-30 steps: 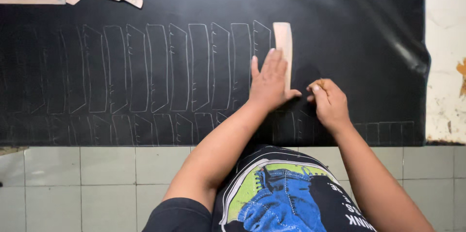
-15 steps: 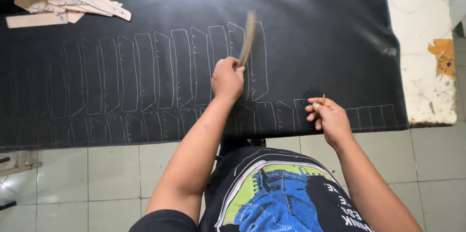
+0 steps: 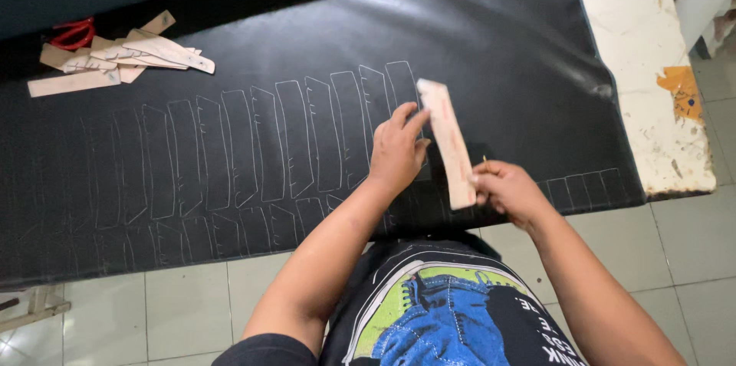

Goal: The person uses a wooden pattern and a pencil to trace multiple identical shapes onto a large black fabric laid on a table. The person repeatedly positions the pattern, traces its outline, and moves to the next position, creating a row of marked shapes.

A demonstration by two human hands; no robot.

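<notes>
Holding a long, pale cardboard template (image 3: 448, 144) between them, the person's two hands hover just above the near edge of a black sheet of material (image 3: 498, 36) spread over the counter (image 3: 652, 67). The right hand (image 3: 510, 191) has its fingers curled shut around the template's lower end, and a thin yellow marking tool (image 3: 484, 160) pokes up from the same grip. The left hand (image 3: 399, 147) sits beside the template's upper half, fingers loosely bent with the fingertips touching its left edge; how firmly it grips cannot be told. The template stands tilted, lifted off the sheet, its top leaning away from the person.

Just behind the hands, a row of traced outlines (image 3: 261, 144) in pale line runs leftward across the sheet, with a second row of smaller outlines below it. Farther off, at the far left, a loose pile of cardboard patterns (image 3: 123, 59) lies on the sheet, with red-handled scissors (image 3: 75, 32) just behind it.
</notes>
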